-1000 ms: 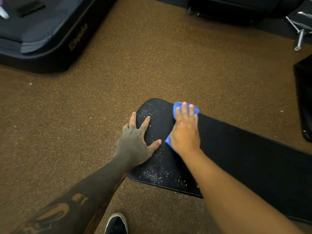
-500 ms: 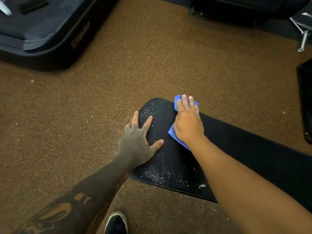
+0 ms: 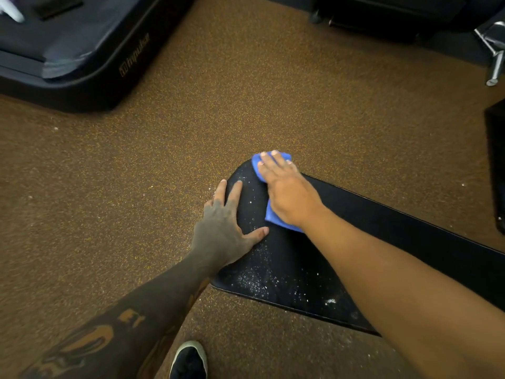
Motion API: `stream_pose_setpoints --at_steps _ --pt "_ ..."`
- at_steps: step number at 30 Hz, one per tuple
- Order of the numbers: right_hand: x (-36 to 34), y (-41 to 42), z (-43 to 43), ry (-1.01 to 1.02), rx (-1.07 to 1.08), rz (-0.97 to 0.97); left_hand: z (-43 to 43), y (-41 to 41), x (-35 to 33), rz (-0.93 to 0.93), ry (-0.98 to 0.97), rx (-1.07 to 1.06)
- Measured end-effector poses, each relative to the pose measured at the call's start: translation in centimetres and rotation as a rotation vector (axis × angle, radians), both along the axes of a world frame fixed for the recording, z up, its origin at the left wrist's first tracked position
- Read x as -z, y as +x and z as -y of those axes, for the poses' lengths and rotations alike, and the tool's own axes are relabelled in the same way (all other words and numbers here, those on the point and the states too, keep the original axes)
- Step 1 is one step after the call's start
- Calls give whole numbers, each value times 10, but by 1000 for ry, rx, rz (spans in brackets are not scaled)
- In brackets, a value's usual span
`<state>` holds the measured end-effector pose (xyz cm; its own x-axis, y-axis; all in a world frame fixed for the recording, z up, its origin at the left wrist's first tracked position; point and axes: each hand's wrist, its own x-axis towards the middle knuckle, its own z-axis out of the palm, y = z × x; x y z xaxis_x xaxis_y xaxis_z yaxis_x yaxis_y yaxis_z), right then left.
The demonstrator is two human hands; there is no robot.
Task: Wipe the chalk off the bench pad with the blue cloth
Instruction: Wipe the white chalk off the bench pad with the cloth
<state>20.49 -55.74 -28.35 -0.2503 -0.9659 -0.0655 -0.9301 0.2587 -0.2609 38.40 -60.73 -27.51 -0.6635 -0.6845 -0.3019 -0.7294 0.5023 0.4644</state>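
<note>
The black bench pad (image 3: 382, 228) runs from the centre toward the right edge, its rounded end pointing away from me. White chalk specks (image 3: 262, 283) dot its near left part. My right hand (image 3: 289, 192) lies flat on the blue cloth (image 3: 276, 220), pressing it onto the pad's far rounded end; cloth shows beyond the fingertips and under the wrist. My left hand (image 3: 226, 228) rests flat with fingers spread on the pad's left edge, holding nothing.
Brown speckled rubber floor (image 3: 136, 187) surrounds the bench. A dark machine base (image 3: 90, 69) sits at the top left, more dark equipment (image 3: 396, 12) at the top right, a black object (image 3: 496, 160) at the right edge. My black shoe (image 3: 188, 362) is at the bottom.
My right hand has slid the blue cloth away from me and leftward toward the pad's rounded tip. My left hand has stayed planted on the pad's edge.
</note>
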Motion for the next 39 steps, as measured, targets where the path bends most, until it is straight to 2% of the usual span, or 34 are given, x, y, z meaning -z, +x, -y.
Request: stream_pose_setpoints --at_steps 2,6,7,9,10,11,14,15,18,19,22,23,26,27,30,31,34,35,37,38,39 --pt "-1 0 5 0 125 4 0 2 3 -89 105 -135" --pt "-1 10 4 2 -179 -8 8 6 8 -202 298 -278" --pt "-1 2 5 7 -148 -11 11 8 7 -231 344 -290" --pt "-1 -10 11 11 56 -9 17 11 6 -261 419 -297" --pt "-1 -7 14 -1 103 -7 19 13 8 -264 441 -296" --pt "0 1 16 -22 63 5 20 14 9 -264 456 -291" --pt "2 12 13 -8 -215 21 23 17 14 -267 476 -291" --pt "2 6 15 1 -193 14 24 17 15 -263 483 -292" --pt "3 -1 23 -32 71 -27 25 18 14 -258 495 -298" --pt "5 9 25 -60 39 -4 25 18 13 -264 491 -294" --pt "9 29 22 -40 -275 37 24 17 13 -270 472 -275" --pt "6 23 25 -32 -257 33 24 17 12 -264 477 -282" --pt "1 12 36 -36 -5 -8 24 17 11 -242 496 -323" --pt "1 19 39 -50 -34 5 24 17 10 -237 493 -328" --pt "5 36 35 -19 -334 50 22 18 11 -248 467 -325" --pt "3 29 36 -9 -321 51 22 19 11 -247 468 -328" --pt "3 12 42 -15 -80 7 24 24 12 -239 503 -335" --pt "2 18 41 -22 -134 -7 25 25 11 -240 511 -327" --pt "5 33 32 7 -390 -30 26 26 12 -254 500 -306" --pt "4 32 27 29 -455 -37 26 27 13 -258 496 -299" --pt "2 25 25 51 -411 -25 25 27 13 -251 500 -293"
